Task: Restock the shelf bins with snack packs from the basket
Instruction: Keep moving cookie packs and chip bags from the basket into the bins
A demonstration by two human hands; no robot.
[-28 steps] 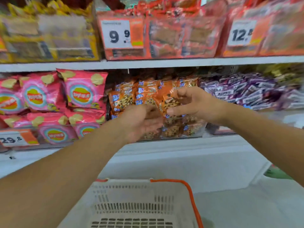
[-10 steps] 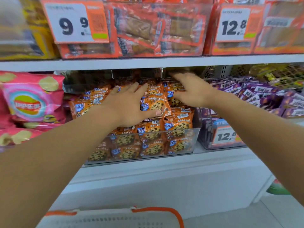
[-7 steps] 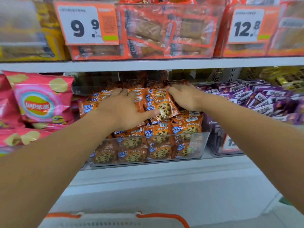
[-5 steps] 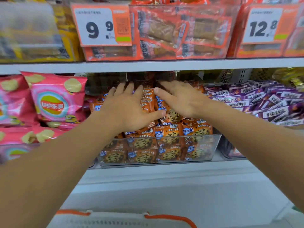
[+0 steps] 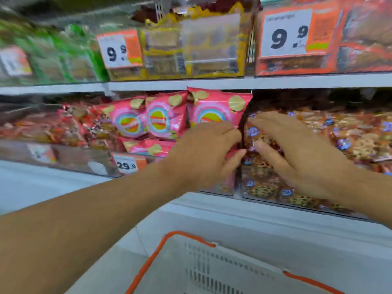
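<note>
Orange cookie packs (image 5: 360, 141) are filling a clear bin (image 5: 297, 203) on the middle shelf (image 5: 233, 83), at the right side of the view. The right hand (image 5: 297, 153) is lying over the left end of these packs with its fingers nearly straight and spread; it is touching them but is not gripping any pack. The left hand (image 5: 203, 153) is staying just beside it, in front of the pink chip bags (image 5: 163, 119), with fingers loosely bent and the thumb pointing toward the right hand. I cannot tell if the left hand is holding something, because the picture is blurred there. Between the two hands a dark gap is showing where the two bins meet. Below, the white basket (image 5: 212, 270) with an orange rim is standing near the person, and no packs are showing in the part of it in view. Price tags (image 5: 286, 32) reading 9.9 are hanging on the upper bins.
</note>
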